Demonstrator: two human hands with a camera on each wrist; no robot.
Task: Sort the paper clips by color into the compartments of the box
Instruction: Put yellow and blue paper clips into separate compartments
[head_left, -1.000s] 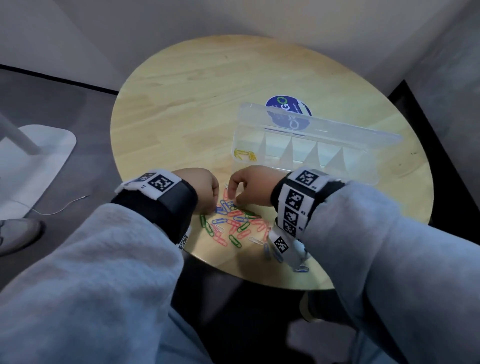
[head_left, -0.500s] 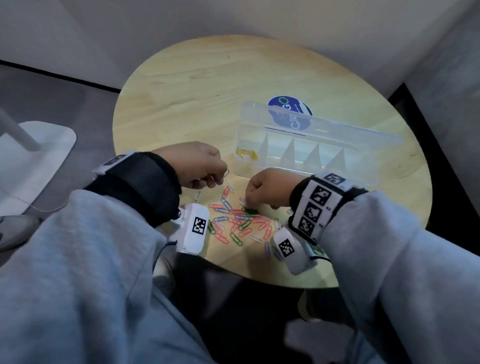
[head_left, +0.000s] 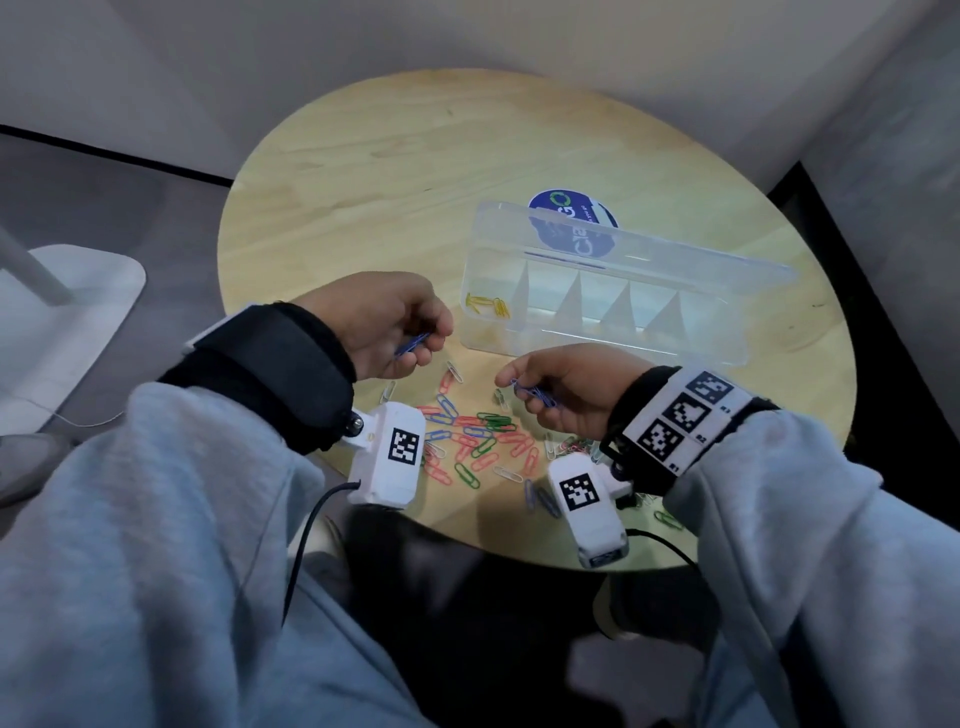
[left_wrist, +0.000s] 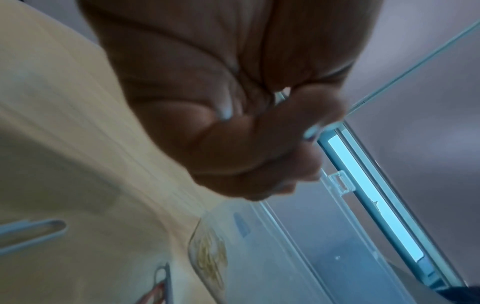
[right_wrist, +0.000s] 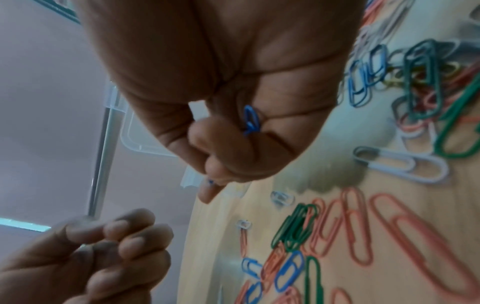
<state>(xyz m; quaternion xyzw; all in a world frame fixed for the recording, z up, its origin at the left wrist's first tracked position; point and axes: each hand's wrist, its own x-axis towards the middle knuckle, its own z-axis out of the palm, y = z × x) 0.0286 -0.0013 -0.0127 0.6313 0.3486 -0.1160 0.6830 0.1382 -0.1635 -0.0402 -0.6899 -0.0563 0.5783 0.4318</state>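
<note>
A clear plastic box (head_left: 608, 332) with several compartments stands open on the round wooden table (head_left: 363, 171); yellow clips (head_left: 488, 305) lie in its leftmost compartment. A pile of red, blue, green and white paper clips (head_left: 478, 441) lies near the front edge. My left hand (head_left: 395, 327), turned palm up left of the box, holds blue clips (head_left: 411, 344) in curled fingers. My right hand (head_left: 561, 389) hovers over the pile and pinches blue clips (head_left: 532, 393), also seen in the right wrist view as blue clips (right_wrist: 250, 120) in the curled fingers.
The box lid (head_left: 623, 244) stands up behind the compartments, with a round blue sticker (head_left: 571, 218) on the table behind it. A white stand base (head_left: 67, 312) sits on the floor at the left. The table's front edge lies just under my wrists.
Both hands have lifted off the pile with blue clips. The left hand has moved up and left and turned palm up; the right hand has shifted right.
</note>
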